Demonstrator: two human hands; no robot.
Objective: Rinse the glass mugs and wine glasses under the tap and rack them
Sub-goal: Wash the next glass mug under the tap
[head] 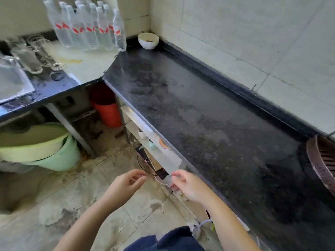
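Note:
Several clear glass mugs point(33, 57) stand blurred on the wet dark counter at the far left, beside the steel sink point(12, 84). Smaller glassware point(57, 67) lies just right of them; I cannot tell its kind. Both hands hover low in the middle of the view, far from the glasses, above the tiled floor at the front edge of the black counter point(208, 124). My left hand point(126, 185) and my right hand point(188, 187) have loosely curled fingers, and I see nothing held in either. No tap is in view.
A row of plastic water bottles point(87, 28) lines the back wall, with a white bowl point(148, 40) in the corner. A brown slotted basket point(322, 165) sits on the counter's right end. Below are a red bucket point(108, 113), stacked green basins point(36, 147) and cluttered shelves.

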